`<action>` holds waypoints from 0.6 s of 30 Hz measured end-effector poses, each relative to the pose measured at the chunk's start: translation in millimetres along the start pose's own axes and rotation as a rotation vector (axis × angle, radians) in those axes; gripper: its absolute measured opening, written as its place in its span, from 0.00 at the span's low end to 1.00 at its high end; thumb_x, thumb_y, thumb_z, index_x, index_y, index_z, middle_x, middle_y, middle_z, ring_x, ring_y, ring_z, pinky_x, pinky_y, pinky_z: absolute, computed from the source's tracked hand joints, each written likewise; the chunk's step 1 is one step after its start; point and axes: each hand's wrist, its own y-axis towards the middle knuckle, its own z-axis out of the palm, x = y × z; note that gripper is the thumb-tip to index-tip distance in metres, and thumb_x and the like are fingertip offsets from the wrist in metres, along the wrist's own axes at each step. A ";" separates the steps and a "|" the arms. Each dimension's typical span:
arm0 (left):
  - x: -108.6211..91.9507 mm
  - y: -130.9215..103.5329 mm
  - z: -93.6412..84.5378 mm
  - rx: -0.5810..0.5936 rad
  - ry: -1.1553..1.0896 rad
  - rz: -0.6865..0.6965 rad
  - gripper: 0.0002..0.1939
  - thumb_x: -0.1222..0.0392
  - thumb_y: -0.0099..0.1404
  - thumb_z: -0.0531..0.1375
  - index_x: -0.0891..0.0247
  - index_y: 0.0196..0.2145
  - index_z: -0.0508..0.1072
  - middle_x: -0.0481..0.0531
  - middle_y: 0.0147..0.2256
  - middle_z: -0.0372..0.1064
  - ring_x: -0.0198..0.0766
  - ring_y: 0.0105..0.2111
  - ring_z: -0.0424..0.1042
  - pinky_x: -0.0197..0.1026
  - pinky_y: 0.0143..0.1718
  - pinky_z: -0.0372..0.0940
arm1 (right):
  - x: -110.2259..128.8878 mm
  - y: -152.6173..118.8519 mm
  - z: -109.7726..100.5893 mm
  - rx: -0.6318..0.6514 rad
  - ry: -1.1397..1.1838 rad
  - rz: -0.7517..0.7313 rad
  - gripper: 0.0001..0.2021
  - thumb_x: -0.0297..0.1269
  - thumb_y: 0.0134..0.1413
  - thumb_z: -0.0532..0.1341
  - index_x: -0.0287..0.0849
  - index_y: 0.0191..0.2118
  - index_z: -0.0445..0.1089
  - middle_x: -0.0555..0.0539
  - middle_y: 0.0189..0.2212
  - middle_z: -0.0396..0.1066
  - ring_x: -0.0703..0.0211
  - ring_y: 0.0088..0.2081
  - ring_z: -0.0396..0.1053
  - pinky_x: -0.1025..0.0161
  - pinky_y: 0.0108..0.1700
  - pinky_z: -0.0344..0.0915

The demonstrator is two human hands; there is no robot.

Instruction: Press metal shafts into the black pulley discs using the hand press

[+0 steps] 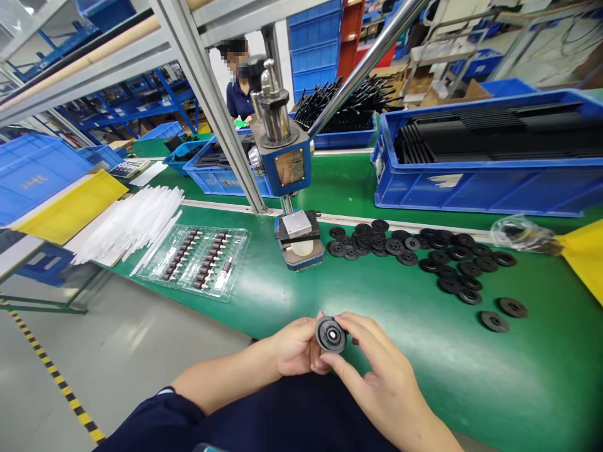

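Near the front edge of the green bench, a round black plastic wheel [325, 336] with a pale centre is held up between both hands. My left hand [299, 348] grips it from the left, its fingertips partly hidden behind the wheel. On the other side, my right hand [372, 364] pinches the rim between thumb and fingers. Beyond them stands a blue arbor press [285, 169], with a metal block [296, 223] over its base. Many similar black wheels [396, 246] lie loose to the right of the press.
A clear plastic tray [240, 242] of small dark shafts sits left of the press, beside a heap of white strips [132, 220]. A long blue bin [490, 185] of black parts stands at the back right. A person [238, 97] is behind the press.
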 end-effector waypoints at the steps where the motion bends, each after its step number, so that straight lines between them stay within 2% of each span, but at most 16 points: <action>1: 0.2 0.1 -0.1 0.003 0.006 -0.001 0.27 0.36 0.60 0.59 0.67 0.28 0.68 0.47 0.18 0.61 0.28 0.14 0.55 0.33 0.17 0.45 | -0.1 -0.1 0.2 0.002 0.005 0.001 0.21 0.34 0.56 0.64 0.43 0.55 0.62 0.40 0.50 0.66 0.53 0.51 0.67 0.54 0.50 0.71; 12: 2.4 1.0 -3.3 0.015 -0.014 -0.017 0.26 0.37 0.62 0.57 0.67 0.28 0.68 0.45 0.18 0.58 0.28 0.15 0.55 0.33 0.17 0.45 | 1.8 1.9 0.1 0.005 0.011 0.010 0.20 0.34 0.56 0.64 0.42 0.54 0.63 0.41 0.48 0.67 0.54 0.49 0.67 0.55 0.49 0.71; 18: 1.1 2.4 -1.5 0.005 -0.029 -0.006 0.25 0.38 0.62 0.58 0.67 0.28 0.67 0.45 0.18 0.59 0.27 0.15 0.55 0.32 0.17 0.46 | -4.6 0.4 3.2 0.007 0.025 0.029 0.20 0.34 0.56 0.63 0.43 0.54 0.63 0.41 0.48 0.67 0.54 0.49 0.67 0.56 0.49 0.70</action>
